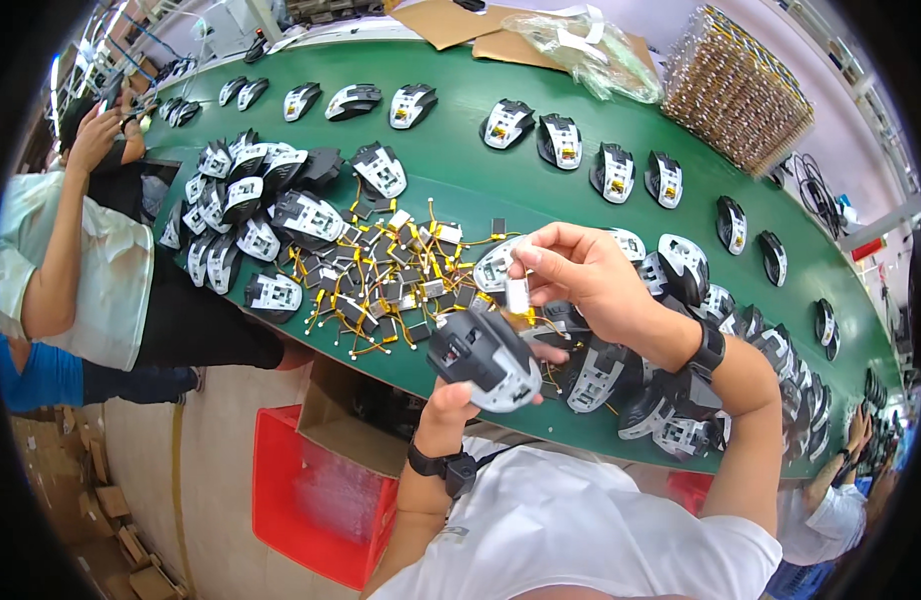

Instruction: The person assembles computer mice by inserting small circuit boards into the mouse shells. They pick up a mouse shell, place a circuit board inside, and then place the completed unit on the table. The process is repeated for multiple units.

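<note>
My left hand point(445, 412) holds a black and white computer mouse body point(484, 362), tilted, above the near edge of the green table. Just beyond that mouse, my right hand point(596, 285) pinches a small silvery battery point(518, 296) with a yellow end between thumb and fingers. To the left of both hands lies a pile of small batteries point(386, 275) with thin wires and white connectors. Another mouse body point(493, 268) rests partly behind my right fingers. More mouse bodies point(598, 375) crowd the table beneath my right forearm.
A heap of mouse bodies point(246, 195) stands at left on the green table point(451, 80), and a spaced row point(561, 140) runs along its far side. Stacked trays point(738, 90) and clear plastic point(586, 50) lie behind. Below is a red crate point(281, 500). Co-workers stand at both sides.
</note>
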### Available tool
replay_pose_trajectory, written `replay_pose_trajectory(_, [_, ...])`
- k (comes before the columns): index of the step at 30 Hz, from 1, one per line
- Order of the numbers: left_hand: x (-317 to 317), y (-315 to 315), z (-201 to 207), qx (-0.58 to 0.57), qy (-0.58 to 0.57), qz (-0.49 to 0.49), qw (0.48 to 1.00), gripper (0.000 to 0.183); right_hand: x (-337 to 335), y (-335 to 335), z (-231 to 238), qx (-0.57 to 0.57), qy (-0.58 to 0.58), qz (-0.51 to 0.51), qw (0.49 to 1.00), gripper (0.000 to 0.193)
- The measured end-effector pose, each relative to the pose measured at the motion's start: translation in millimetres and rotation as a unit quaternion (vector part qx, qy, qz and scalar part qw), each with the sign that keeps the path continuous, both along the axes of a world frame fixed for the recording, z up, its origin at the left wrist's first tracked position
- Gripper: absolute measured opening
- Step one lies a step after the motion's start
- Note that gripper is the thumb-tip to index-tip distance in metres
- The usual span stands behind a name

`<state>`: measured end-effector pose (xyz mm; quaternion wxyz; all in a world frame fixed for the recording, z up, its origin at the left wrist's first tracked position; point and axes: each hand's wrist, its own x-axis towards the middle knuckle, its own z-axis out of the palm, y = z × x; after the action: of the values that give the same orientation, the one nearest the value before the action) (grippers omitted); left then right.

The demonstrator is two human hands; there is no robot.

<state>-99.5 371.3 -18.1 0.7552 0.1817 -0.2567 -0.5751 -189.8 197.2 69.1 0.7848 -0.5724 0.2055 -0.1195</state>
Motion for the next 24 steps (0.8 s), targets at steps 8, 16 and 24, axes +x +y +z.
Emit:
replay_pose_trajectory(8, [-2.3, 5.8, 2.5, -0.052, 0.074, -0.029, 0.995, 0.097, -21.2, 0.8, -13.5, -0.024, -0.059, -0.017, 0.998, 0.017])
replay_pose_trajectory(16, [4.0, -4.3, -6.1, -0.066, 0.169, -0.053, 0.982, 0.097, -39.9, -3.0, -1.0, -0.071, -0.048, 0.035, 0.996, 0.015])
replay_pose_trajectory(24, [-11.6, -1.0, -16.9, -0.04, 0.141, -0.091, 0.985, 0.096, -62.0, -1.9, -9.8, -0.11, -0.094, 0.033, 0.989, 0.012])
